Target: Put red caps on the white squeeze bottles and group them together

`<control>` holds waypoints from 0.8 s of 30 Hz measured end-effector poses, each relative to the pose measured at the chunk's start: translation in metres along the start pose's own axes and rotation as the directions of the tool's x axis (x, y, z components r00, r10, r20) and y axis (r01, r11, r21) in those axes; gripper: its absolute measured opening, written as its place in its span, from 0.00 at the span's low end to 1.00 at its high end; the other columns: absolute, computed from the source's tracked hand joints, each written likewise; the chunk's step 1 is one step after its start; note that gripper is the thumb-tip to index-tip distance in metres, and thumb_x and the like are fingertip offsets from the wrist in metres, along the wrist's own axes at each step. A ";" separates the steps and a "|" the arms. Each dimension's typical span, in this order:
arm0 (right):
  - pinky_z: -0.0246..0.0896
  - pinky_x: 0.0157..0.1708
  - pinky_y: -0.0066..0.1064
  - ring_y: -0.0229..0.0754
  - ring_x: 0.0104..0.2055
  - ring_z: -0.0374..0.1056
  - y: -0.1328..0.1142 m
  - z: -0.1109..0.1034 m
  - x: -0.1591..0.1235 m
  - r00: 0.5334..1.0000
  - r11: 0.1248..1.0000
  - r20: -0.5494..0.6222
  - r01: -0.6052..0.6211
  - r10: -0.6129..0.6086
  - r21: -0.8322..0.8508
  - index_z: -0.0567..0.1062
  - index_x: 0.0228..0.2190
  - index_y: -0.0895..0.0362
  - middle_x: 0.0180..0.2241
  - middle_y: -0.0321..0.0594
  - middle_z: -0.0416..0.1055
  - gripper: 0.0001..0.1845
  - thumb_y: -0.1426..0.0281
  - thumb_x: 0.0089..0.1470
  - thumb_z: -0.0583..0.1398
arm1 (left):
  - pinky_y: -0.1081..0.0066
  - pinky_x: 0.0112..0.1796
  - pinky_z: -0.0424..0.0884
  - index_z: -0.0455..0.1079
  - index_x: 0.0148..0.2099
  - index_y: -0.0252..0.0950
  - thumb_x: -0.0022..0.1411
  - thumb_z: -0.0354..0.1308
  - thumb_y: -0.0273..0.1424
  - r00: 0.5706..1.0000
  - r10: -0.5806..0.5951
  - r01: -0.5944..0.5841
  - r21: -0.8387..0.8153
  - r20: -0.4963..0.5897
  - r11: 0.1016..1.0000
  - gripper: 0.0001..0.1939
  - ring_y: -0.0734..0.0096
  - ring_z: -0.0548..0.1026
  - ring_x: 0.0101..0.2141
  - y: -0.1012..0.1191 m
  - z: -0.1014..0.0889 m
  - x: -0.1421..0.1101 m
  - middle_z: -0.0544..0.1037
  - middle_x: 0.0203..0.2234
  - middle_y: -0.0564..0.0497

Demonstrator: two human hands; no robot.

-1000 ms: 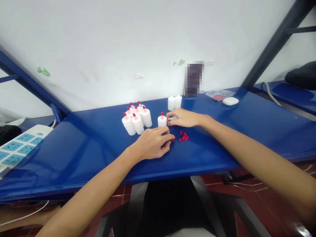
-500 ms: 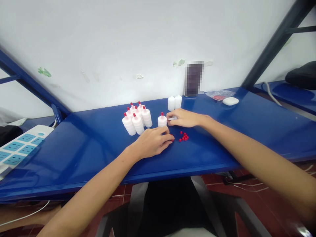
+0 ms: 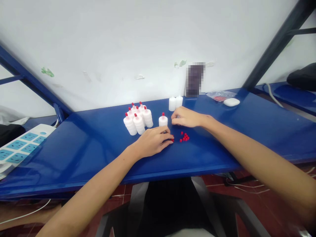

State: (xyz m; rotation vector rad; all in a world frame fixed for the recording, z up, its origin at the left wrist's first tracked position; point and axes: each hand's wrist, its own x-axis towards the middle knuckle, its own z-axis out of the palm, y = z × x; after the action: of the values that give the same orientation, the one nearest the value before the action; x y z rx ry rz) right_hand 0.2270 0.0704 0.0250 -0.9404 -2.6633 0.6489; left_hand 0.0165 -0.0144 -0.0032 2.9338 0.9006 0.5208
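Note:
My left hand (image 3: 156, 141) rests low over the blue table (image 3: 103, 154), its thumb and fingers closed around a small red cap (image 3: 172, 140). To the right of it lies a little cluster of loose red caps (image 3: 185, 137). Just behind my left fingers stands a white bottle (image 3: 163, 121) with a red tip, its lower part covered by the hand. My right hand (image 3: 186, 117) is curled closed beside that bottle, apart from it. Its fingers hide most of whatever they hold. Several more red-tipped white bottles (image 3: 138, 121) stand grouped on the left.
Two white bottles without red tips (image 3: 175, 103) stand near the wall behind my right hand. Further right are a clear bag with red pieces (image 3: 220, 95) and a white rounded case (image 3: 231, 102). A power strip (image 3: 24, 146) lies at the far left.
My right hand has drawn slightly right, away from the single bottle, and the pale slender piece seen in its fingers is now hidden. My left hand stays almost still at the red caps.

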 end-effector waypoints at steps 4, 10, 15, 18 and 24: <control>0.41 0.26 0.31 0.32 0.22 0.46 0.000 -0.001 0.000 1.000 1.000 0.018 0.024 -0.024 0.004 0.60 0.15 0.57 0.17 0.29 0.51 0.16 0.68 0.52 0.54 | 0.69 0.45 0.72 0.74 0.48 0.35 0.71 0.49 0.33 1.000 0.002 -0.002 -0.042 0.001 0.999 0.13 0.69 0.75 0.43 0.000 0.001 0.001 0.76 0.44 0.47; 0.41 0.25 0.31 0.33 0.22 0.49 -0.003 0.000 -0.001 0.998 0.998 0.063 -0.003 0.007 -0.055 0.61 0.18 0.57 0.18 0.31 0.55 0.14 0.69 0.52 0.54 | 0.70 0.44 0.72 0.74 0.46 0.34 0.71 0.50 0.34 1.000 0.003 -0.004 -0.032 -0.004 0.999 0.13 0.69 0.75 0.42 0.000 -0.001 0.001 0.76 0.42 0.47; 0.41 0.25 0.32 0.34 0.22 0.49 -0.004 0.002 -0.001 0.996 0.993 0.068 -0.049 0.057 -0.110 0.62 0.19 0.57 0.18 0.32 0.58 0.12 0.69 0.52 0.54 | 0.70 0.40 0.71 0.73 0.46 0.33 0.71 0.48 0.33 1.000 0.027 -0.027 0.053 -0.001 0.998 0.14 0.68 0.75 0.39 -0.001 -0.002 0.000 0.77 0.39 0.46; 0.41 0.25 0.32 0.34 0.22 0.49 -0.004 0.002 -0.001 0.996 0.990 0.069 -0.055 0.064 -0.127 0.61 0.19 0.57 0.18 0.32 0.58 0.12 0.70 0.52 0.54 | 0.70 0.38 0.71 0.73 0.46 0.33 0.71 0.48 0.33 0.999 0.046 -0.045 0.098 -0.010 0.994 0.14 0.68 0.75 0.38 -0.001 -0.001 0.001 0.77 0.38 0.47; 0.41 0.24 0.32 0.35 0.22 0.50 -0.006 0.002 -0.002 0.996 0.990 0.068 -0.055 0.065 -0.131 0.62 0.19 0.57 0.18 0.33 0.59 0.11 0.69 0.51 0.54 | 0.70 0.38 0.71 0.71 0.47 0.33 0.71 0.47 0.32 0.999 0.053 -0.053 0.129 0.003 0.990 0.13 0.68 0.75 0.38 -0.001 -0.001 0.002 0.76 0.39 0.47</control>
State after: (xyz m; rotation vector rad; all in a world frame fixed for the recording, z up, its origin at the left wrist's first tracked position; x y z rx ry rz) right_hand 0.2245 0.0641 0.0263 -1.0541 -2.7788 0.5376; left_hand 0.0171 -0.0131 -0.0016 3.0814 0.8915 0.4832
